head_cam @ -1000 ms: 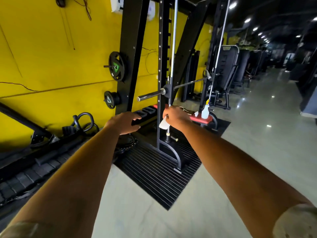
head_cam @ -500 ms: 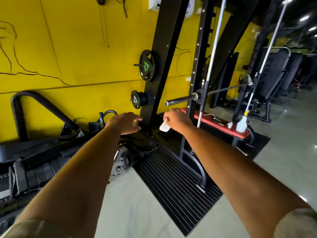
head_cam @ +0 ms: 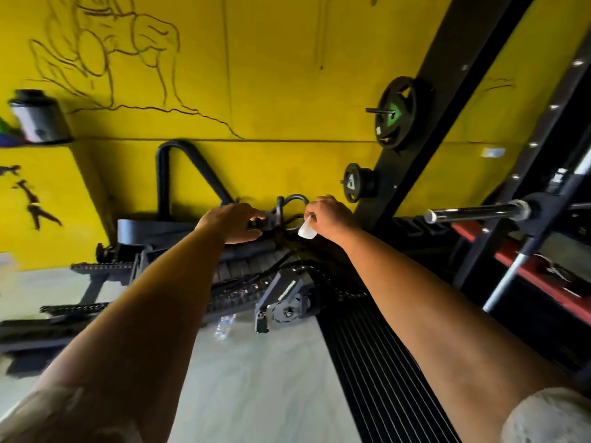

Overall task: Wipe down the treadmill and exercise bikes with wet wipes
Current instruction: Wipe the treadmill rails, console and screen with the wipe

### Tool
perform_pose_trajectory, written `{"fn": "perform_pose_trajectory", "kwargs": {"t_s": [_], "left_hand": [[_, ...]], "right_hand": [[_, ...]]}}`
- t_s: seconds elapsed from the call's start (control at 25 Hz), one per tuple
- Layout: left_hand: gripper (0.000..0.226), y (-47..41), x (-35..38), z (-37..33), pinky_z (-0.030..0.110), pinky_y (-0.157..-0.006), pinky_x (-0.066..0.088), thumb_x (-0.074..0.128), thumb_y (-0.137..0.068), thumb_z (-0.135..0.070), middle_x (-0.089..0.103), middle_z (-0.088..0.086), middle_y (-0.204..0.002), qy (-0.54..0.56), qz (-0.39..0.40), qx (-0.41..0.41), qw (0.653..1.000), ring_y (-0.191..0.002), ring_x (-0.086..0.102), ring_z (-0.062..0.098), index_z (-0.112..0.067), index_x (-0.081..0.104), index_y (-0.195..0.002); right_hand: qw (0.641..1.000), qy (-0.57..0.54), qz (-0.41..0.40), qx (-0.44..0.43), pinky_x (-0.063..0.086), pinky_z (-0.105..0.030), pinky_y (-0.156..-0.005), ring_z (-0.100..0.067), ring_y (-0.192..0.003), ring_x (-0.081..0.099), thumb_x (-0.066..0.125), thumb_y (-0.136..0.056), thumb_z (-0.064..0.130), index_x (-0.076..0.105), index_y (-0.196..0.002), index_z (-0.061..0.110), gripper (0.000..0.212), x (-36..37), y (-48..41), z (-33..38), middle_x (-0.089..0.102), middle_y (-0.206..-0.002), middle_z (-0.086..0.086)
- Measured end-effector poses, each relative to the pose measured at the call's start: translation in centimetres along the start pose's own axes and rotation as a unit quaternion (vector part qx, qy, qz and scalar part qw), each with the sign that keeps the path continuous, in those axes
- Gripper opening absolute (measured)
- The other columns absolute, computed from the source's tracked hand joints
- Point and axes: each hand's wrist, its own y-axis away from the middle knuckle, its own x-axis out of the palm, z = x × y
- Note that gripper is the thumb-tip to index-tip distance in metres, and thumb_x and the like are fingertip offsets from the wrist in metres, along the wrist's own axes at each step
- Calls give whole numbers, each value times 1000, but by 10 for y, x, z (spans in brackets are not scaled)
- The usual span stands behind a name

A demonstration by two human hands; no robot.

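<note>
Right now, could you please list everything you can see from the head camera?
wet wipe: one, white, pinched in the right hand
treadmill: one, black, on the floor along the wall
weight plates: two, black, on pegs of the rack upright
barbell: one, chrome, on the rack at right
red pad: one, below the barbell
water bottle: one, clear, on the floor by the treadmill
mat: one, black, ribbed, under the rack
container: one, grey, black lid, shelf upper left
left hand: one, fingers extended over the treadmill
right hand: one, grip on the wipe
</note>
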Motion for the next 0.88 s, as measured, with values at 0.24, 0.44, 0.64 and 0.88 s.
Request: {"fn": "perform_pose_trajectory", "kwargs": {"t_s": [0.24, 0.44, 0.64, 0.88], "left_hand": [[51, -32, 10, 86, 35, -95, 48, 51, -94, -54, 44, -11, -148, -39, 2, -130, 991, -130, 49, 18, -44, 42, -143], [52, -40, 14, 147, 34, -98, 47, 55, -92, -53, 48, -9, -147, -29, 11, -242, 970, -129, 51, 19, -41, 45, -142], [52, -22, 24, 192, 35, -92, 48, 56, -92, -54, 48, -7, -146, 1, 2, -333, 943, -125, 53, 22, -45, 45, -142], [49, 42, 28, 260, 28, -76, 43, 53, -95, -52, 53, -7, -137, -12, 23, -430, 903, -117, 57, 17, -43, 44, -142]], "right_hand": [[991, -57, 13, -123, 43, -37, -81, -29, -113, 51, 50, -91, 14, 70, -99, 17, 22, 55, -127, 42, 61, -112, -9], [964, -106, 33, -243, 45, -38, -86, -31, -113, 51, 49, -90, 10, 71, -96, 12, 23, 93, -218, 94, 62, -111, -12], [936, -144, 41, -319, 43, -37, -82, -32, -110, 51, 47, -89, 8, 69, -97, 10, 24, 134, -265, 158, 61, -109, -14], [868, -180, 90, -454, 47, -35, -86, -29, -109, 54, 50, -88, 10, 70, -95, 11, 21, 167, -295, 280, 64, -108, -12]]}}
